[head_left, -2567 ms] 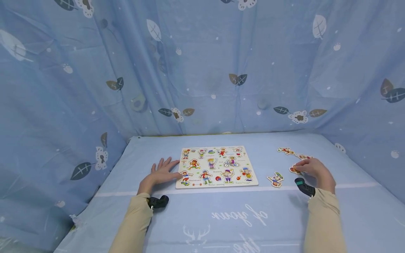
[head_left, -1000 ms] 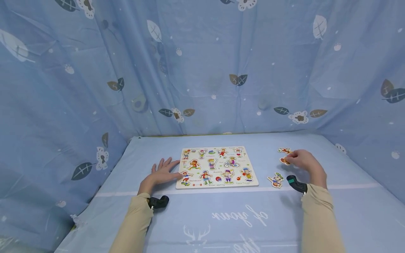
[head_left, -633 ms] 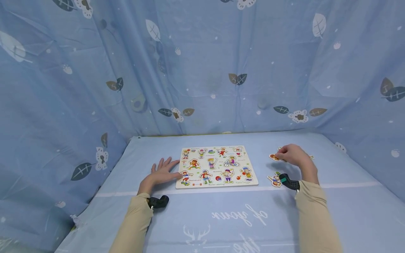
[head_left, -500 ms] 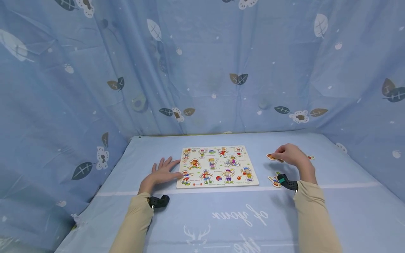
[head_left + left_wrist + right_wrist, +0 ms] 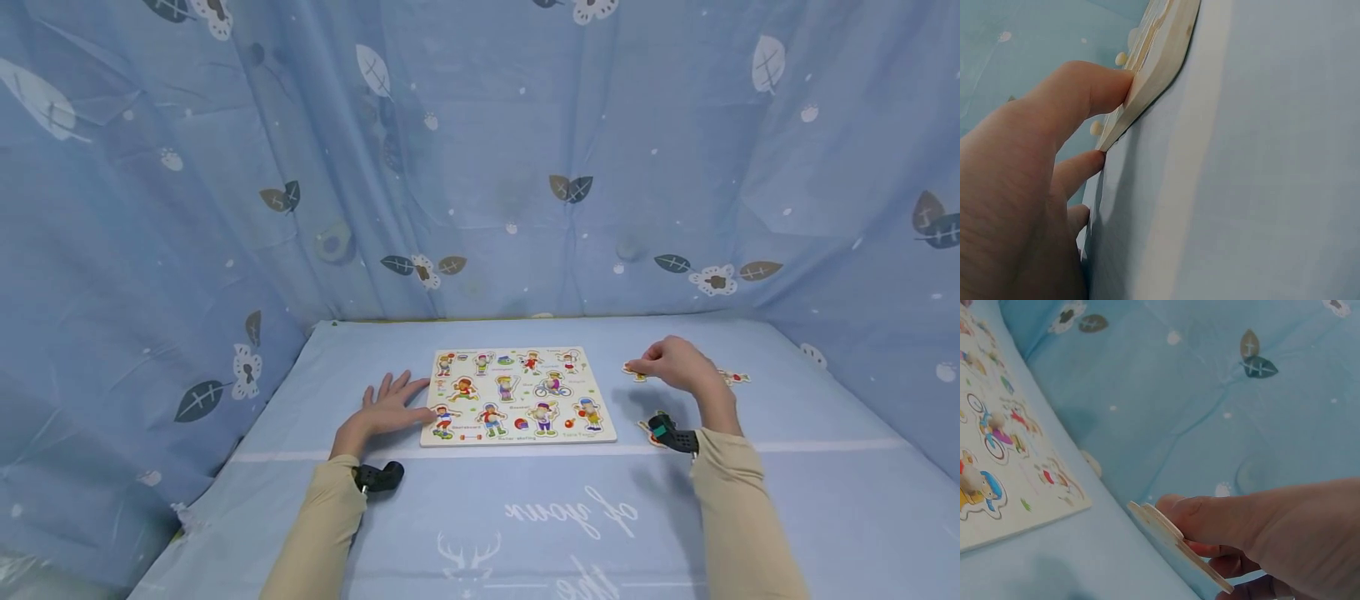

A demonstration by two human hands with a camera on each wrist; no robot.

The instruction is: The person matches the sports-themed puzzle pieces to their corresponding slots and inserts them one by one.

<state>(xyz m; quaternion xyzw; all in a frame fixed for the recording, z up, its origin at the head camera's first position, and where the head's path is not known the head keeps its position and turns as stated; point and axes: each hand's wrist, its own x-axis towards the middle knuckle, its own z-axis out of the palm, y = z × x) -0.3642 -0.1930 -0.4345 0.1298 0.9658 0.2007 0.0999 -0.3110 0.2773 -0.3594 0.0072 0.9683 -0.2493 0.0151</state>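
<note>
Pale wooden board point(image 5: 566, 405), flat and rectangular, at the centre of the head view; its brightly painted figures bear round knobs. The left hand point(image 5: 381, 417), fingers spread apart, touches the board's left edge. The right hand point(image 5: 678, 367), right of centre, pinches a thin, wavy-edged wooden piece point(image 5: 1175, 547) between thumb and fingers. Farther right, a loose cut-out point(image 5: 733, 377) lies on pale-blue cloth point(image 5: 450, 500). Backdrop: creased, leaf-printed curtain point(image 5: 487, 108).

the puzzle board point(image 5: 483, 398) lies left of the loose pieces point(image 5: 736, 377).
</note>
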